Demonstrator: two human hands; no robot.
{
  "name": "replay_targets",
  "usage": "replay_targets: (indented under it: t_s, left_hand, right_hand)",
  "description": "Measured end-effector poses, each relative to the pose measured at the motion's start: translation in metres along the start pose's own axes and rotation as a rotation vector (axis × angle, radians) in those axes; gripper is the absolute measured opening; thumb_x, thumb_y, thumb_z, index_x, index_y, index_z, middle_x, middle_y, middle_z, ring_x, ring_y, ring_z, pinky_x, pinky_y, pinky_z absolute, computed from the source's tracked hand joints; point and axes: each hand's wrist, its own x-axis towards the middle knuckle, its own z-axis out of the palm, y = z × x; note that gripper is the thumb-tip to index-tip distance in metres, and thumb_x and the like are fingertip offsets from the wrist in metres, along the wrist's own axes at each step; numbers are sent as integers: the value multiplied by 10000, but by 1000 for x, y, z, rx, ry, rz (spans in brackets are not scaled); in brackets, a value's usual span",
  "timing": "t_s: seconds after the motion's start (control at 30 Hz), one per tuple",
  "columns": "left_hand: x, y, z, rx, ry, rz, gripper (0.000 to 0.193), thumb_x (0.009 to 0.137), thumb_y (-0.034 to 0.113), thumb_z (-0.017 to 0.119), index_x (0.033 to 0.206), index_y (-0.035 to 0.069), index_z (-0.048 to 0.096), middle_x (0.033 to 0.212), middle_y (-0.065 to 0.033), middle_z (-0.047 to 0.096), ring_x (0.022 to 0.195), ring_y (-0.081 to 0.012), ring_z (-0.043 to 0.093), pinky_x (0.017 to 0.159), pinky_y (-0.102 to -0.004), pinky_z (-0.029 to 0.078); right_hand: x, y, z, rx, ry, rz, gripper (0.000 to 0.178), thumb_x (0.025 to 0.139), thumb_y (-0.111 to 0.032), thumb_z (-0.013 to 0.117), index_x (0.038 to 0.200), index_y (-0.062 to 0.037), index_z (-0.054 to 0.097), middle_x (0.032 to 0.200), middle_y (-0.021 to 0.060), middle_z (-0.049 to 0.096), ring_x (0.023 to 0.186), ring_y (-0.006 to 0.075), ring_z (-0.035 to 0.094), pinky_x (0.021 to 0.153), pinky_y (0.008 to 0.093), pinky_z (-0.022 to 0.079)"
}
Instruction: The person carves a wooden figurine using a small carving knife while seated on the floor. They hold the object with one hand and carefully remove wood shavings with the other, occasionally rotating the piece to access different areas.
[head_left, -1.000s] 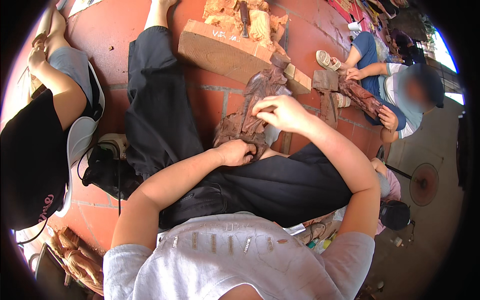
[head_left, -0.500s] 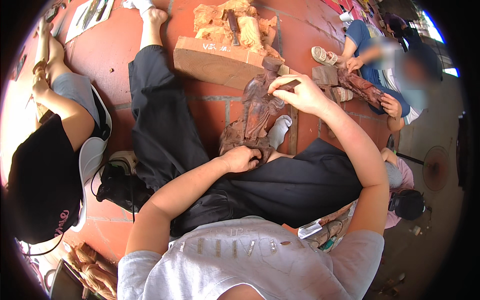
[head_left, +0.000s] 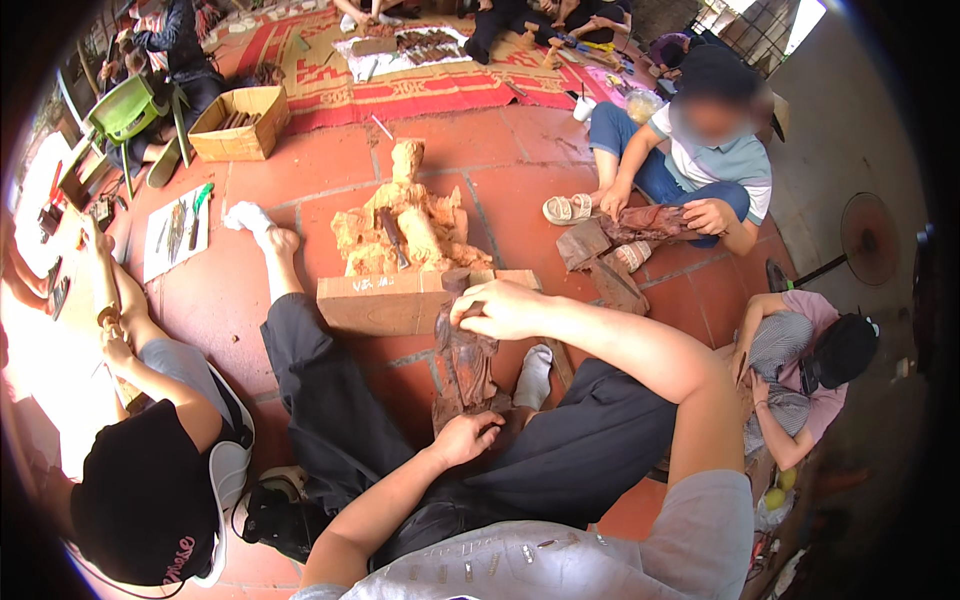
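A dark reddish-brown carved wooden figure [head_left: 463, 375] stands upright between my legs, its base low down by my thigh. My left hand [head_left: 466, 440] is closed on the base's near edge, fingers curled over it. At the upper part of the figure is my right hand [head_left: 500, 310], thumb and fingers pinched together against the carving. What those fingers hold, if anything, is too small and dark to make out. Behind the figure a paler carved wooden statue [head_left: 405, 225] rests on a thick wooden block [head_left: 400, 308], with a dark-handled chisel [head_left: 392, 238] leaning on it.
On the right a co-worker [head_left: 690, 170] sits holding another dark carving [head_left: 655, 220]. Another person in a black cap [head_left: 140, 500] works at the left. A cardboard box [head_left: 240, 125], a sheet with tools [head_left: 178, 230] and a red mat [head_left: 320, 85] lie farther off. A fan [head_left: 868, 240] stands right.
The view has tilted up, bringing the far mat and people into sight. My right hand stays pinched at the figure's upper part, now turned more palm-down; my left hand keeps to the base.
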Motion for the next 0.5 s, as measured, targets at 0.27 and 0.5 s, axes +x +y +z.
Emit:
replay_targets:
  t_s: [0.27,0.5]
  left_hand:
    - [9,17,-33,545,448,4,779,794,184,684,1481,61,338,1552,-210,256,1397,-394,309,1121,-491,307]
    - [-1,4,-15,686,239,-72,820,809,253,681,1505,62,291,1584,-188,200,1443,-378,243,1158,-499,247]
  right_hand:
    - [3,0,0,12,100,-44,100,820,-50,632,914,-63,663,870,117,635,877,297,654,781,396,515]
    - [7,-24,-22,-48,215,33,154,844,-100,596,959,-37,675,920,161,684,890,328,672,817,406,529]
